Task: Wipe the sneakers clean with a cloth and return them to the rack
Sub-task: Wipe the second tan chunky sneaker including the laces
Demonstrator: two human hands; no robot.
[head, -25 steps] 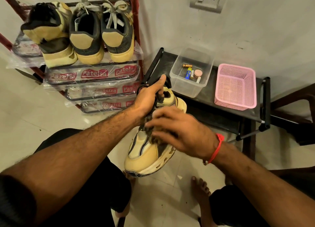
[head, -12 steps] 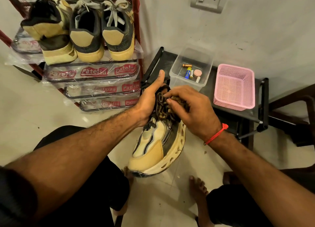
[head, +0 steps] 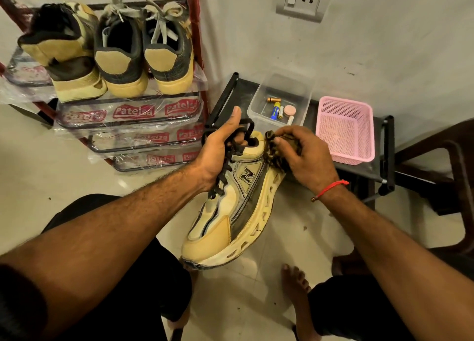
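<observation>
Over the preceding second the cloth (head: 279, 148) moved from the middle of the sneaker (head: 230, 212) up to its heel collar, and the sneaker was turned so that its logo side and perforated sole faced the camera. By this reading, the wiping had progressed from the upper to the heel area, and the sneaker was not yet ready for return to the rack (head: 197, 45).

The left hand (head: 220, 148) sat just left of frame centre. Its fingers were hooked into the shoe opening through the black laces, and the thumb pointed straight up. This hand carried the sneaker off the floor, toe angled down toward the lower centre of the frame.

The right hand (head: 305, 158) sat just right of centre, with a red thread on the wrist. Its fingers were curled tightly around the bunched dark cloth and pressed it against the heel rim. Only part of the cloth showed between the fingers.

Three other sneakers (head: 123, 56) stood on the top shelf of the rack in the upper left of the frame, heels outward. The shelves below were still in printed plastic wrap.

A clear tub (head: 256, 104) with batteries and a pink basket (head: 346, 130) rested on a low black stand (head: 387, 145) at centre right.
</observation>
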